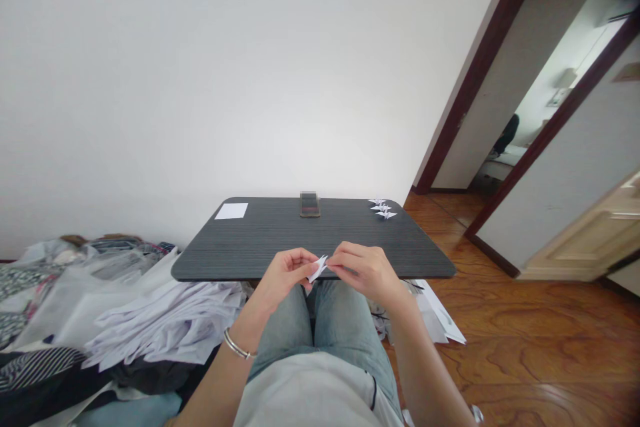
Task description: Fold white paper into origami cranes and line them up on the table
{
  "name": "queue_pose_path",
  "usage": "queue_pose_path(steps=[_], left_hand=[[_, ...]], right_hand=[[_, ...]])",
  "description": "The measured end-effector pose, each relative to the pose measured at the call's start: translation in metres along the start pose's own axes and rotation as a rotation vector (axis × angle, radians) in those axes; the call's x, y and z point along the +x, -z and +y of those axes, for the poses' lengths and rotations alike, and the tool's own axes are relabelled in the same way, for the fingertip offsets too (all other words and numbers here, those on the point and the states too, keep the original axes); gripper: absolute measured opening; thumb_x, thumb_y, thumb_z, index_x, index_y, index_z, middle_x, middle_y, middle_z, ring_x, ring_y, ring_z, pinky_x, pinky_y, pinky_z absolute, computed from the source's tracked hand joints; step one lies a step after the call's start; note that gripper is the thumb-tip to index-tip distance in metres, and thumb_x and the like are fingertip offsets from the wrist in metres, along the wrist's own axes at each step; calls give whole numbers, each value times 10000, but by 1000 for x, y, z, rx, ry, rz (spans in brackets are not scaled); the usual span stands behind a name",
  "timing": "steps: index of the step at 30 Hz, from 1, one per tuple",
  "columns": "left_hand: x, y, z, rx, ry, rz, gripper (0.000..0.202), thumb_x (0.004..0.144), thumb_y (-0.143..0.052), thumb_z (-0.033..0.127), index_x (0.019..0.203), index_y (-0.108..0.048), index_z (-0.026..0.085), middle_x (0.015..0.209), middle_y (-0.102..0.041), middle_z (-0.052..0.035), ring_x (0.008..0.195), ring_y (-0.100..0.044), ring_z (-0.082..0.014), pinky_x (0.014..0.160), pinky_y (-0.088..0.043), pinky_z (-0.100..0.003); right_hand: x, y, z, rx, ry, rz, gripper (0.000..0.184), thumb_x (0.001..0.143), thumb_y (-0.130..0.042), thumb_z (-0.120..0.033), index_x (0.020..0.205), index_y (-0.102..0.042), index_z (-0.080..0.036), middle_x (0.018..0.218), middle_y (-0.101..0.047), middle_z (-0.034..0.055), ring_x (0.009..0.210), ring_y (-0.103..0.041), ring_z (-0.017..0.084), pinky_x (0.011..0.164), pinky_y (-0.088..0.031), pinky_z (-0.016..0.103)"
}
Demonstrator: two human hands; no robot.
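A small piece of white folded paper [317,268] is held over the near edge of the dark table, its pointed tips turned up and to the right. My left hand [287,273] pinches its lower left part between thumb and fingers. From the other side, my right hand [363,268] closes its thumb and fingertips at the paper's right tip; the exact contact is partly hidden. Several finished paper cranes [384,209] stand in a row near the table's back right corner.
The dark table [270,240] has rounded corners and touches the wall side. A stack of white paper [231,211] lies at back left, a phone [310,205] stands at the back middle. Heaped clothes [170,320] fill the floor at left; white sheets [440,313] lie below right.
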State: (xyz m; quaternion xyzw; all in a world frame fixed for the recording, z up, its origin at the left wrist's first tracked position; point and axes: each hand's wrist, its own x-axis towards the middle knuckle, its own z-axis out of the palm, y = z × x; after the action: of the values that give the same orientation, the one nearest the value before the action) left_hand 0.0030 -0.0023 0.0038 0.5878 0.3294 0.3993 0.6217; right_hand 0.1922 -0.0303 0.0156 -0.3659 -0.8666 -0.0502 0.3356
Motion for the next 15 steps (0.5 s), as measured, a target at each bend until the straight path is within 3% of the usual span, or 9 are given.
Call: queue_pose_path(steps=[15], left_hand=[[8,-1,-8,-44,-43,16,267,612,-758,281,798,-663,114,670,-621,-11,568,-527,-88,513,-446,-197]], right_hand=[[-2,-11,5,13,-6,161,130,861,-497,-160,794,-608,-176,708,-620,28,606,-564,110,549,-397,203]])
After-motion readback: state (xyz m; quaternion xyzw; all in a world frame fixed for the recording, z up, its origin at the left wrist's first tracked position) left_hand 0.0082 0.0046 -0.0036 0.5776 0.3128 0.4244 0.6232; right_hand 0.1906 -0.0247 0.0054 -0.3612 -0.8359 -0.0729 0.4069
